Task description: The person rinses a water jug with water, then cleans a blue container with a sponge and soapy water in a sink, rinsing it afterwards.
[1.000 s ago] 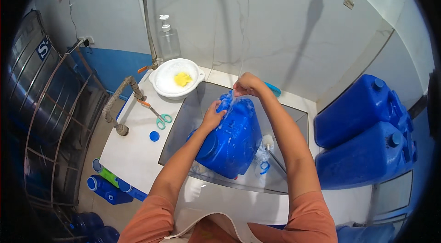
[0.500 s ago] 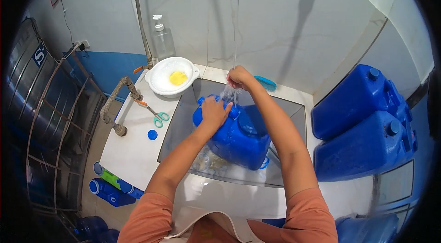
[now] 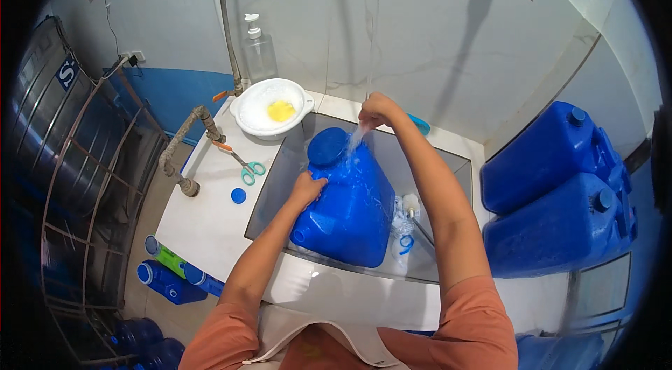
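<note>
Sink (image 3: pixel 448 160) of grey metal, set in a white counter (image 3: pixel 210 223), fills the middle of the view from the person's head camera, with a pale wall behind it. Two large blue jerrycans (image 3: pixel 560 195) stand stacked at the right, apart from the work. Inside the sink a third blue jerrycan (image 3: pixel 350 209) lies tilted, its round capped end toward the wall. Half a second ago it lay flatter and more crosswise; a second ago it sat lower in the basin. It has since been turned and raised under a thin stream of water, so a different face is being wetted, which suggests rinsing is moving around the can.

The person's left hand (image 3: pixel 308 188) presses flat and open against the can's left side, steadying it. The right hand (image 3: pixel 374 111) is held up by the falling water, fingers loosely curled; whether it grips anything cannot be told.

On the counter to the left sit a white bowl (image 3: pixel 259 118) with something yellow in it, green-handled scissors (image 3: pixel 245 167) and a small blue cap (image 3: pixel 239 196).
</note>
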`<control>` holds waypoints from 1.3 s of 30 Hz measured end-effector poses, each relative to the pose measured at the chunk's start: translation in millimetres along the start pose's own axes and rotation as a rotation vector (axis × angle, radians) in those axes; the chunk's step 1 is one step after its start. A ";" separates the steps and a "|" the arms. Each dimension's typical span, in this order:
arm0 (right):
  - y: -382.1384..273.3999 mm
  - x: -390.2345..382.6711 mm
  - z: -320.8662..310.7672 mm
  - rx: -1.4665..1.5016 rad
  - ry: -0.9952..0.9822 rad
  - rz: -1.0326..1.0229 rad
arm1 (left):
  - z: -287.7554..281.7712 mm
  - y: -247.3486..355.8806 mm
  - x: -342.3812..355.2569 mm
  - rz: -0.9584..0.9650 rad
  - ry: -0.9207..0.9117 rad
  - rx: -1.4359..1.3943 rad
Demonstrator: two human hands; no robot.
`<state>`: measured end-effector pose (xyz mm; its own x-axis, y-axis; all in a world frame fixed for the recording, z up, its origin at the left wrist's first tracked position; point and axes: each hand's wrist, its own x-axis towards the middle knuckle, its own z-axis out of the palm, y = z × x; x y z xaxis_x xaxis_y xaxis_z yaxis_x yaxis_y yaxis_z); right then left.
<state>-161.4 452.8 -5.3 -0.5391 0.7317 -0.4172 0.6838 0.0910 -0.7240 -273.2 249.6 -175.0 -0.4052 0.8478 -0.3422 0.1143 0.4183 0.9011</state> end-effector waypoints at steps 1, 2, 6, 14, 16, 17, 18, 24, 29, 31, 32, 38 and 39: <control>-1.8 -2.2 -1.2 -0.115 -0.006 0.002 | 1.5 -2.7 -3.0 -0.011 0.026 -0.043; -3.1 -4.8 -1.6 -0.089 -0.029 0.008 | 3.6 -5.5 -6.5 -0.022 0.052 -0.086; -2.8 -10.0 -6.4 0.009 -0.120 0.078 | 6.0 8.1 -15.8 0.059 0.026 -0.048; -3.5 -4.4 -4.8 0.089 -0.125 0.038 | 33.5 49.4 30.3 0.644 0.210 0.858; -5.2 -8.7 -0.4 -0.012 -0.109 -0.010 | 42.4 55.3 45.0 0.721 0.268 0.852; -3.5 -5.2 0.3 -0.034 -0.105 -0.034 | 45.8 54.3 56.2 0.778 0.233 0.764; -2.5 -1.7 2.1 -0.056 -0.103 -0.060 | 48.1 52.8 66.4 0.833 0.200 0.675; 7.2 5.1 6.1 0.495 -0.062 -0.057 | 66.9 69.3 54.1 0.960 -0.071 0.317; 8.2 5.8 13.3 0.546 -0.023 -0.098 | 68.5 82.9 3.9 1.096 0.115 0.761; 9.2 6.8 19.2 0.608 0.017 -0.163 | 60.1 81.0 -3.6 1.151 0.026 0.700; 19.7 10.0 17.7 0.550 0.020 -0.194 | 53.7 83.2 -9.6 1.181 -0.053 0.590; 83.0 29.6 72.5 0.812 0.023 -0.072 | 45.4 55.5 -77.3 1.170 -0.342 0.587; 89.3 35.0 74.9 0.834 0.003 -0.003 | 51.1 42.5 -85.8 1.314 -0.291 0.584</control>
<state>-156.0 436.0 -125.7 -0.5387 0.7339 -0.4138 0.0927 -0.4365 -0.8949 -187.2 211.3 -120.9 0.4633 0.7196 0.5172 0.6199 -0.6802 0.3911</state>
